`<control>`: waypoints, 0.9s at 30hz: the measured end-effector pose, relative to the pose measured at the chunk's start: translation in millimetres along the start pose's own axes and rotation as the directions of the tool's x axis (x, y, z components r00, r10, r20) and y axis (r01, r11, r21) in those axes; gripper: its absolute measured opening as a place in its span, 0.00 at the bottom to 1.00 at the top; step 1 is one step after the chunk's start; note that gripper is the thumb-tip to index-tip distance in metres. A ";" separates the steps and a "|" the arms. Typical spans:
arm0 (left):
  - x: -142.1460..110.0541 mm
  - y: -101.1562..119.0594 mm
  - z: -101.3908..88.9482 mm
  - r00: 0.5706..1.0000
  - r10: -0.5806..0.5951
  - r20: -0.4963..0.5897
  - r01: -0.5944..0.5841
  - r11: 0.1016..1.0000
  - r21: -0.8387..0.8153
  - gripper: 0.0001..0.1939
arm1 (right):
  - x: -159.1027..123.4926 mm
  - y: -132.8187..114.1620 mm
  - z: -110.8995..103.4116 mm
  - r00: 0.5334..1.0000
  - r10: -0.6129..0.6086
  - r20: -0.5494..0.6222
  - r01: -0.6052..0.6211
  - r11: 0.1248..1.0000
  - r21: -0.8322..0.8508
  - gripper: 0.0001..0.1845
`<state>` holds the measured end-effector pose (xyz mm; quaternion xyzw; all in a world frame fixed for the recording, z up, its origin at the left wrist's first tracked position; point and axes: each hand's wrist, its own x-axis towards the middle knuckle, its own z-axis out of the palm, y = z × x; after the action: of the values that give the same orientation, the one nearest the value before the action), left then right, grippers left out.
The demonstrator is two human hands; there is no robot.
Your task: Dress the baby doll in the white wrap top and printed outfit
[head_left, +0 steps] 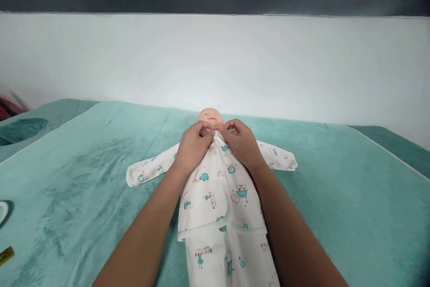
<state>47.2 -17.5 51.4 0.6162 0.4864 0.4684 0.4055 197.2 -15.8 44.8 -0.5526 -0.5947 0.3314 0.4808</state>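
Observation:
A baby doll (pixel 210 114) lies on its back, head toward the wall. It wears a white buttoned top (pixel 208 188) printed with small teal and red figures, and matching trousers (pixel 208 260). At the neck, my left hand (pixel 195 143) pinches one side of the top's collar between thumb and fingers. Opposite it, my right hand (pixel 243 141) pinches the other side of the collar. A pale button (pixel 221 174) shows lower on the chest. Both sleeves (pixel 148 171) stretch out sideways, and no doll hands show at the cuffs.
A teal plush cover (pixel 336 215) spreads under the doll, up to a white wall (pixel 215 63). At the left edge are part of a white round object (pixel 3 212) and a yellow strip with dark marks (pixel 6 255). Something red (pixel 10 109) stands at far left.

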 end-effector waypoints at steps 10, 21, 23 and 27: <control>-19.9 0.7 -29.9 0.959 -0.015 0.283 0.014 1.000 0.006 0.10 | -59.0 -49.5 -15.7 0.967 0.064 0.247 0.117 0.747 -0.654 0.10; -20.4 4.2 -38.5 0.914 0.002 0.406 -0.005 1.000 0.007 0.10 | -62.4 -52.7 -9.4 0.952 0.103 0.290 0.106 0.774 -0.624 0.09; -20.7 4.9 -38.5 0.911 0.015 0.412 -0.020 1.000 0.007 0.09 | -56.6 -46.1 -20.0 0.935 0.133 0.330 0.055 0.862 -0.504 0.10; -20.8 5.1 -38.6 0.907 0.037 0.419 -0.037 0.999 -0.008 0.09 | -48.1 -25.3 -32.6 0.913 0.150 0.379 -0.130 0.988 -0.078 0.12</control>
<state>9.0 -37.1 61.5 0.7115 0.3764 0.3329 0.4912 215.7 -71.5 68.7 -0.5303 -0.6446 0.4513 0.3157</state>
